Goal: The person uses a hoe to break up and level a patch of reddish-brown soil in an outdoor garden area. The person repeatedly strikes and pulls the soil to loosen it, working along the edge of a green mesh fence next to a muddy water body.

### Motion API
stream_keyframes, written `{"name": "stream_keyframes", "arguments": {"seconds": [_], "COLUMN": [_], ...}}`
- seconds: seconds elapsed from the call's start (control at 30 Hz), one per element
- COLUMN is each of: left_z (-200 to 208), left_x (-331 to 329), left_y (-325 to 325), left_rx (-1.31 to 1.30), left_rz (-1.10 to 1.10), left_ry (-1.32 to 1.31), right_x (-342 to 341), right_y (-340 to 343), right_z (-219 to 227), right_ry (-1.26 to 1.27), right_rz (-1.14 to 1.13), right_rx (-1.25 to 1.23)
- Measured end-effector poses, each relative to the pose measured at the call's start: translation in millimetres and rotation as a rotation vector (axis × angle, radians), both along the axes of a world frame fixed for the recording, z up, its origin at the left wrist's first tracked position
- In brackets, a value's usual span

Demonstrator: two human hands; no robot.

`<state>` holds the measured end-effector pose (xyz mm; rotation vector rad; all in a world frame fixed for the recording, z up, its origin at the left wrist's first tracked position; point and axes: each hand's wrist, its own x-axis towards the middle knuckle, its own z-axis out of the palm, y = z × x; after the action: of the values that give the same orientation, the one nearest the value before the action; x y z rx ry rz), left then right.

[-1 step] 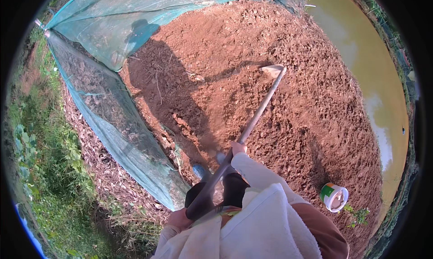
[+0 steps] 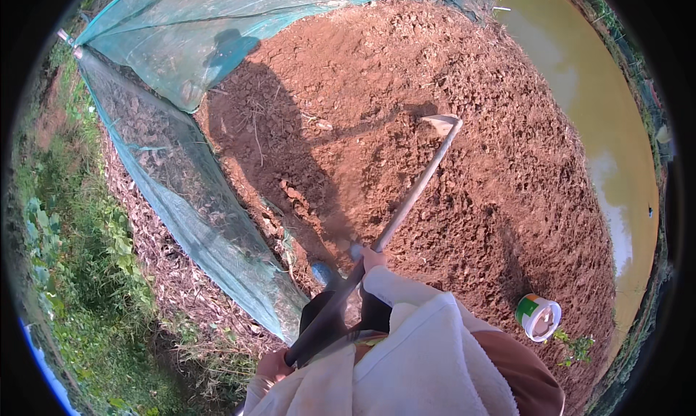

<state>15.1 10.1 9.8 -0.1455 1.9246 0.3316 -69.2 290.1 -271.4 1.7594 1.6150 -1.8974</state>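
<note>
A long-handled hoe slants from my lower left up to the right. My right hand is closed round the handle about midway along it. Near the handle's butt end, my left hand grips it low beside my body, its fingers partly hidden. At the far end, the pale metal blade is over the reddish-brown soil, close to its surface; whether it touches cannot be told. My blue-tipped shoes stand on the soil below the handle.
Green netting forms a fence on the left and far left. A white-and-green bucket sits at the right beside a small leafy plant. Muddy water borders the soil on the right. Grass and weeds grow beyond the netting.
Both hands and the hoe have shifted slightly toward my body, and the blade has come a little nearer. The bucket and netting stay in place.
</note>
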Motion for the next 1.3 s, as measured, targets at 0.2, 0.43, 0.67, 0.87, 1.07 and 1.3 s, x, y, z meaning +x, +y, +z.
{"name": "stream_keyframes", "arguments": {"seconds": [0.2,0.43,0.67,0.87,1.07,1.3], "left_z": [-36,-50,-47,-41,-32,-18], "left_x": [187,65,-52,-41,60,115], "left_y": [-166,-34,111,104,18,-46], "left_rx": [-0.136,0.005,0.174,0.108,-0.118,-0.084], "left_rz": [-0.124,0.021,0.086,0.039,0.028,0.065], "left_ry": [0.115,0.341,0.587,0.338,0.066,0.292], "right_x": [60,-30,-171,-142,-22,10], "right_y": [-75,1,94,89,2,-42], "right_z": [138,152,186,48,-1,138], "right_ry": [-0.167,0.215,0.418,0.19,-0.09,0.119], "right_rz": [-0.05,-0.02,-0.07,0.122,0.197,0.195], "right_rx": [-0.721,-0.698,-0.182,-0.078,-0.226,-0.607]}}
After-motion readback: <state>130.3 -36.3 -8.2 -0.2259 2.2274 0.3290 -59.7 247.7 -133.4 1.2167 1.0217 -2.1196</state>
